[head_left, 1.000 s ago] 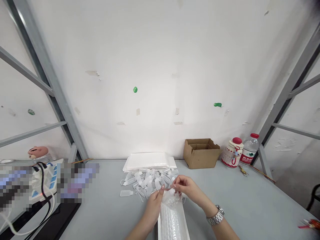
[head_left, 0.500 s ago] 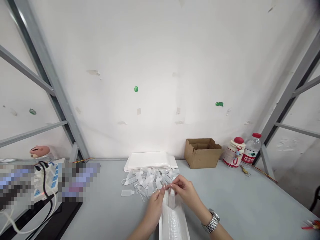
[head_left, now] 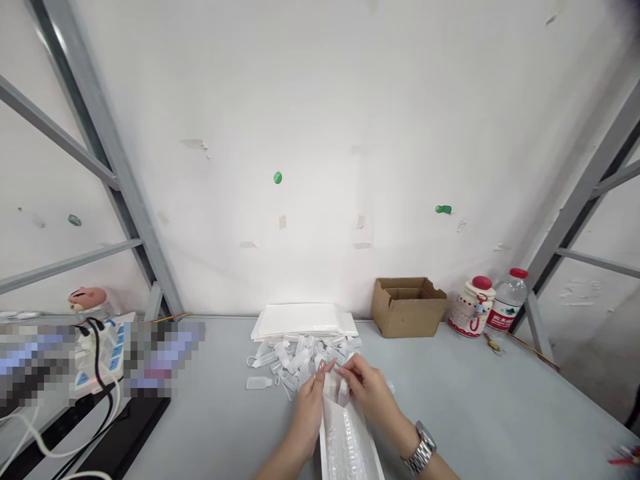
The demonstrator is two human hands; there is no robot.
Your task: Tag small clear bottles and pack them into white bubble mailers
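A white bubble mailer stands between my hands with its mouth at the top and its lower end past the bottom of the picture. My left hand is closed on the left side of its upper edge, thumb and fingers pinched. On the other side, my right hand pinches at the top edge near the mouth. A small whitish translucent piece shows in the opening beside my right fingers; its kind is unclear. Just beyond lies a pile of small translucent plastic bottles, some with loops, partly hidden by my hands.
A stack of white mailers lies by the wall. To the right stand a cardboard box, a cream-and-red flask, a water bottle and keys. At left are a power strip and cables.
The view has shifted slightly. My right hand has moved a little down along the mailer's mouth, and the translucent piece shows less. Both hands keep hold of the mailer.
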